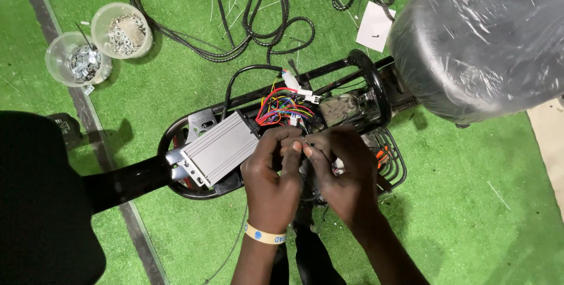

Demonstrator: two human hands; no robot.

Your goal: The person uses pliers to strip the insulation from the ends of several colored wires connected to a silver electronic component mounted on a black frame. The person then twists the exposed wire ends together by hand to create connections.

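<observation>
The left hand (pixel 271 170), wearing a yellow wristband (pixel 264 235), and the right hand (pixel 342 170) meet over the middle of a black tubular metal frame (pixel 376 88) that lies on green artificial turf (pixel 470 203). The fingertips of both hands are pinched together at one point, on a small pale part between them that is too small to identify; it appears to be a connector or wire end. Both hands are therefore closed in a fine grip, thumbs and forefingers touching or nearly touching each other.

Just above the fingertips sits a bundle of multicoloured wires (pixel 282 109), red, blue, yellow and orange, leading to white plastic connectors (pixel 296 87). A ribbed silver aluminium controller box (pixel 220 147) rests on the frame just left of the left hand, tilted diagonally. A thick black cable (pixel 235 82) arcs from the bundle toward the left side of the frame.

At upper right, a large black seat wrapped in clear plastic film (pixel 482 38) overhangs the end of the frame. Loose black corrugated cable conduits (pixel 258 26) lie on the turf above the frame, and a white paper card (pixel 374 25) lies near them. At upper left, well apart from the hands, stand two clear plastic tubs of small metal fasteners (pixel 103 41), touching one another. A wire mesh basket (pixel 393 158) shows beside the right hand.
</observation>
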